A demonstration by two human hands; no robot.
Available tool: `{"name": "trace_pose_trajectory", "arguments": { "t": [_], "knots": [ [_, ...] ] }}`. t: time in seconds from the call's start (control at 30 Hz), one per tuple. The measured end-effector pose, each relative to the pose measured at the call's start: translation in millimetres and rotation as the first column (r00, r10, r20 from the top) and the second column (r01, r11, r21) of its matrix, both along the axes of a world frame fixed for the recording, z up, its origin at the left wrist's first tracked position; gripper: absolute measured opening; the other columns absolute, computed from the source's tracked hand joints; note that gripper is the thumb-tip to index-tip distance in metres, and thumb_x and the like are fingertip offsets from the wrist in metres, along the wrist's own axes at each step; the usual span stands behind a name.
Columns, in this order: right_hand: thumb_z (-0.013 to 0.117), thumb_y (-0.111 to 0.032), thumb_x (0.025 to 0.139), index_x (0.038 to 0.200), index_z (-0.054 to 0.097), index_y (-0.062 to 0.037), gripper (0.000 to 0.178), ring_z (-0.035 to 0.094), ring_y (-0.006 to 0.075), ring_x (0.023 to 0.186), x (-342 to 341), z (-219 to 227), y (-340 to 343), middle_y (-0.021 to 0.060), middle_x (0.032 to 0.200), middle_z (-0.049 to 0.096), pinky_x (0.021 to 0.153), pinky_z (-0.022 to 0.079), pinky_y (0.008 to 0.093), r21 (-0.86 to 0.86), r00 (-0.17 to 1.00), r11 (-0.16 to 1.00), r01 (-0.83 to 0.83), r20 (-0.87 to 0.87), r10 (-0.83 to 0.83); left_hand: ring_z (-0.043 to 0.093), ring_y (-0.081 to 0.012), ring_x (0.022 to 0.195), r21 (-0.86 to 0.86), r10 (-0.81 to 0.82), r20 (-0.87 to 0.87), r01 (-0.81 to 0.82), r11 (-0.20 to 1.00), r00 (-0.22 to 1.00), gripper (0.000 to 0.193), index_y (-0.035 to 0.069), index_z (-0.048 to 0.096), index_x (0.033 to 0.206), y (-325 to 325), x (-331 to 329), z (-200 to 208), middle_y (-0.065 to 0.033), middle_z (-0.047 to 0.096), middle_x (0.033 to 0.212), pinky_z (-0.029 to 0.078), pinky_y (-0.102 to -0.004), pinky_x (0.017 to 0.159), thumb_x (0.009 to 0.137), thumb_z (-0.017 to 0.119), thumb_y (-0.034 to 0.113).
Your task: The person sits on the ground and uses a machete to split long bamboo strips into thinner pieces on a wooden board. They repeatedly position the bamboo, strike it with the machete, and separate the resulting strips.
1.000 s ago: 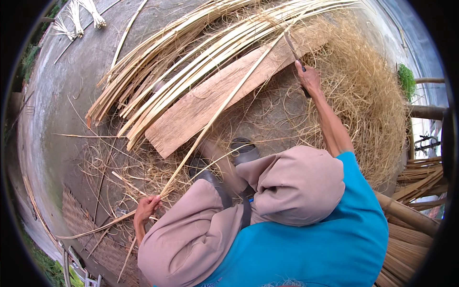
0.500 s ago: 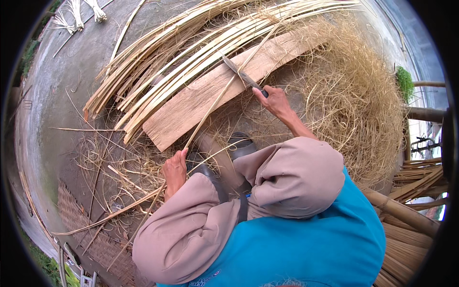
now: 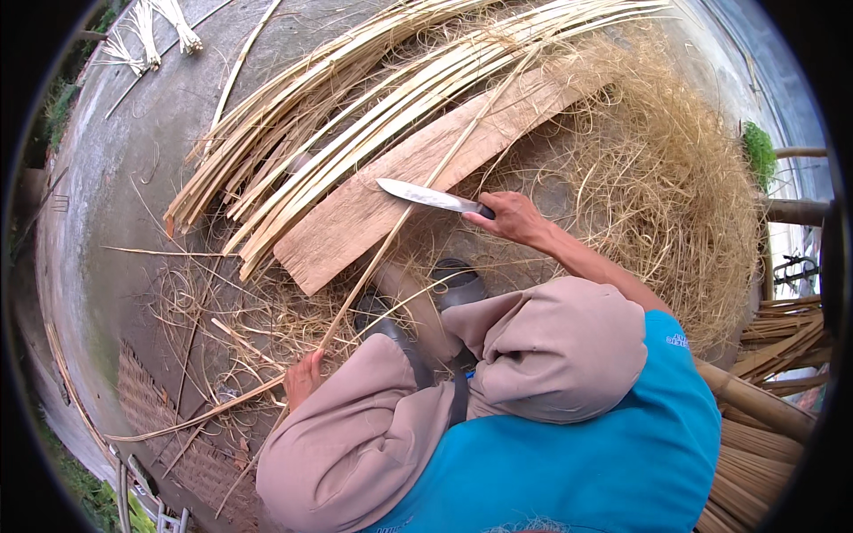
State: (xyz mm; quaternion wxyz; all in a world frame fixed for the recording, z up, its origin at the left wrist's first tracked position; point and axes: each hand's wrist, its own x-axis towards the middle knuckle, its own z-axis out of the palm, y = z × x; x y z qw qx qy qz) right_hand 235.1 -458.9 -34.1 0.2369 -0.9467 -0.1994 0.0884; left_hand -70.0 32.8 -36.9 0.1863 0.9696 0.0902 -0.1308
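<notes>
My right hand (image 3: pixel 511 218) is closed around the dark handle of a knife (image 3: pixel 425 195), its blade pointing left over the wooden board (image 3: pixel 342 222). A long, thin bamboo strip (image 3: pixel 383 246) runs slantwise across the board, and the blade crosses it. My left hand (image 3: pixel 304 377), beside my left knee, grips the near end of this strip; the knee hides part of the hand. The board slopes from the lower left up to the far right, above my feet.
Bundled bamboo strips (image 3: pixel 355 147) lie beyond the board. Curly shavings (image 3: pixel 666 204) heap up on the right, with more (image 3: pixel 213 311) scattered at left. A woven mat (image 3: pixel 169 417) lies lower left. Pale tied bundles (image 3: pixel 178 25) stand far left. A bamboo pole (image 3: pixel 755 400) is at right.
The knife has come nearer to me along the strip, its blade turning flatter and pointing left. My left hand has drawn back toward my knee with the strip.
</notes>
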Motion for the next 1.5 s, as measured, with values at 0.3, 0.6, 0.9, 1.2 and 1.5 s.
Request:
{"name": "trace_pose_trajectory", "arguments": {
  "t": [0.3,0.6,0.9,1.2,1.5],
  "knots": [
    [0.057,-0.057,0.1,0.069,0.058,-0.0045,0.061,0.061,0.0152,0.047,101.7,35.7,-62.4,0.0056,0.056,0.059,0.042,0.047,0.0289,0.308,0.713,0.644,0.7,-0.248,-0.656,0.058,-0.025,0.065,-0.121,0.322,0.126,-0.307,0.944,0.938,0.028,0.006,0.067,0.093,23.9,-62.1,6.7,-0.0103,0.061,0.077,0.045,-0.0411,0.061,0.105,0.056,0.029],
    [0.059,-0.054,0.1,0.071,0.06,-0.0012,0.06,0.06,0.0166,0.048,-18.2,0.4,47.6,0.0063,0.052,0.054,0.045,0.046,0.0349,0.333,0.785,0.72,0.609,-0.379,-0.489,0.051,-0.0239,0.062,-0.401,0.266,0.229,-0.158,0.902,0.936,0.03,0.013,0.073,0.126,-113.7,98.2,12.0,-0.0133,0.063,0.072,0.045,-0.0358,0.064,0.099,0.068,0.024],
    [0.064,-0.053,0.097,0.078,0.065,-0.0029,0.054,0.068,0.0352,0.065,-99.1,-14.1,74.2,0.0171,0.066,0.066,0.061,0.051,0.0463,0.197,0.998,0.98,0.033,0.039,-0.042,0.075,-0.033,0.091,-0.47,0.193,-0.023,-0.181,0.864,0.981,0.033,0.003,0.075,0.115,-98.8,115.1,26.6,-0.0228,0.073,0.105,0.055,-0.0376,0.077,0.1,0.065,0.03],
    [0.063,-0.054,0.098,0.069,0.057,-0.0042,0.058,0.06,0.0222,0.05,-65.9,-4.4,51.5,0.0085,0.053,0.058,0.047,0.046,0.0391,0.147,0.982,0.982,-0.123,0.161,0.099,0.066,-0.0115,0.094,-0.553,0.153,-0.187,-0.233,0.8,0.97,0.036,0.001,0.073,0.12,-68.2,111.7,37.8,-0.0125,0.078,0.106,0.052,-0.0292,0.087,0.104,0.062,0.032],
    [0.058,-0.056,0.101,0.074,0.06,-0.0058,0.057,0.051,0.0161,0.043,0.7,4.8,27.5,0.0033,0.051,0.054,0.039,0.04,0.035,0.222,0.966,0.944,0.245,-0.14,-0.218,0.06,-0.0076,0.082,-0.541,0.117,-0.121,-0.164,0.825,0.986,0.032,0.004,0.074,0.119,-40.0,106.1,38.9,-0.0061,0.078,0.093,0.05,-0.0276,0.075,0.103,0.064,0.029]
  ]
}}
